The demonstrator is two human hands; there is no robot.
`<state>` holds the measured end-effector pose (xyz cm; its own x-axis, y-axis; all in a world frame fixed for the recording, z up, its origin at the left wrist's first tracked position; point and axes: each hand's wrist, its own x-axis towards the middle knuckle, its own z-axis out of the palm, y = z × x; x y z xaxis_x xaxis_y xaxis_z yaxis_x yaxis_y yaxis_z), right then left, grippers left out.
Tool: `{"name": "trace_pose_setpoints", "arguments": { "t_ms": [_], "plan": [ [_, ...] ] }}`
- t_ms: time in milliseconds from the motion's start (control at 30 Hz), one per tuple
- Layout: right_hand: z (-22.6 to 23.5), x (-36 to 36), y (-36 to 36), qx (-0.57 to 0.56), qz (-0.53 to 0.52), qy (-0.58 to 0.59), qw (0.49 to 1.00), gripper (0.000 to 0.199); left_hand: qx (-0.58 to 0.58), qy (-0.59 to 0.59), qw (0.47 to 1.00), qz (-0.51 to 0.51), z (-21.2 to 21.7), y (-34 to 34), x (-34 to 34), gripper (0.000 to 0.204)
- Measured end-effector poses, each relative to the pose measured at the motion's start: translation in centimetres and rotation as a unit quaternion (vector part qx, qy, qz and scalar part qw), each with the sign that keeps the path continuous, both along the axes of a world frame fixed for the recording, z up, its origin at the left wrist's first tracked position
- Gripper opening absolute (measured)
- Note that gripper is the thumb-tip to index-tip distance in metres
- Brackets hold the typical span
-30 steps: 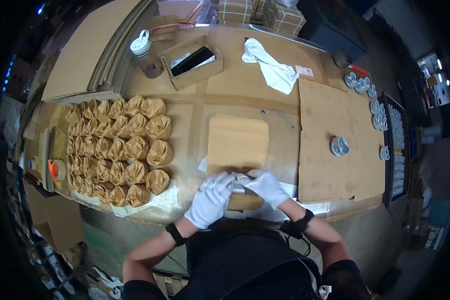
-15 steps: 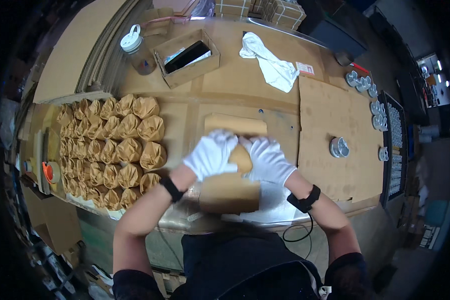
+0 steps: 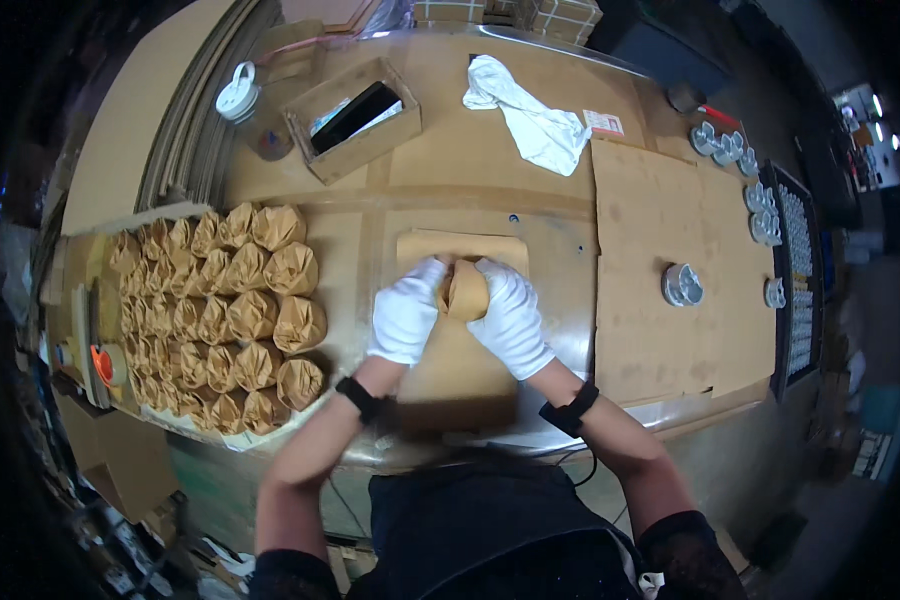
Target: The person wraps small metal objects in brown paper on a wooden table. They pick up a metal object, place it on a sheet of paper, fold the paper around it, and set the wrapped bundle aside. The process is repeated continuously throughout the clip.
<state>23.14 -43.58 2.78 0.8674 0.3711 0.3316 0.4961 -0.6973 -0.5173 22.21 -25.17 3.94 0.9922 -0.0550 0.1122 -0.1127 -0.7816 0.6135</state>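
A brown paper bundle (image 3: 468, 292) is between my two white-gloved hands, its folded edges showing at the top. My left hand (image 3: 404, 317) closes on its left side, with the fingertips at the folds. Around its right side and top curl the fingers of my right hand (image 3: 511, 320). What the paper holds is hidden. Below lie flat sheets of brown paper (image 3: 458, 382), the near part blurred. To the left stand several rows of crumpled paper-wrapped bundles (image 3: 253, 316). A round silvery metal part (image 3: 682, 285) sits to the right on a cardboard sheet (image 3: 640, 235).
Farther back are a cardboard box (image 3: 368, 150) holding a dark phone-like object, a white-lidded bottle (image 3: 265, 135) and a white cloth (image 3: 530, 120). Several metal parts (image 3: 760, 212) stand along the right edge, beside a black tray (image 3: 792, 290). Stacked cardboard (image 3: 155, 120) fills the far left.
The bundle has turned and moved slightly left and away from me, its folds now facing up. Both hands have shifted with it, and the camera view has shifted slightly.
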Motion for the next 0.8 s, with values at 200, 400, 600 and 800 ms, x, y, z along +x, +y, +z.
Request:
{"name": "trace_pose_setpoints", "arguments": {
  "t_ms": [200,400,600,800],
  "plan": [
    [-0.2,-0.3,-0.5,-0.028,0.063,-0.049,0.996,0.074,-0.21,0.063,0.957,0.191,-0.9,-6.1,-3.3,0.058],
    [-0.4,2.5,-3.9,-0.088,0.023,0.105,0.99,0.038,-0.32,0.035,0.938,0.131,-1.8,-6.2,-4.1,0.058],
    [4.4,-3.8,3.0,0.0,-0.021,0.088,0.996,0.041,-0.553,0.091,0.808,0.185,-1.0,-3.3,-7.1,0.054],
    [4.5,-3.8,5.4,-0.11,0.096,0.032,0.989,0.04,-0.612,0.176,0.736,0.229,-1.3,-0.2,-6.6,0.046]
  ]
}}
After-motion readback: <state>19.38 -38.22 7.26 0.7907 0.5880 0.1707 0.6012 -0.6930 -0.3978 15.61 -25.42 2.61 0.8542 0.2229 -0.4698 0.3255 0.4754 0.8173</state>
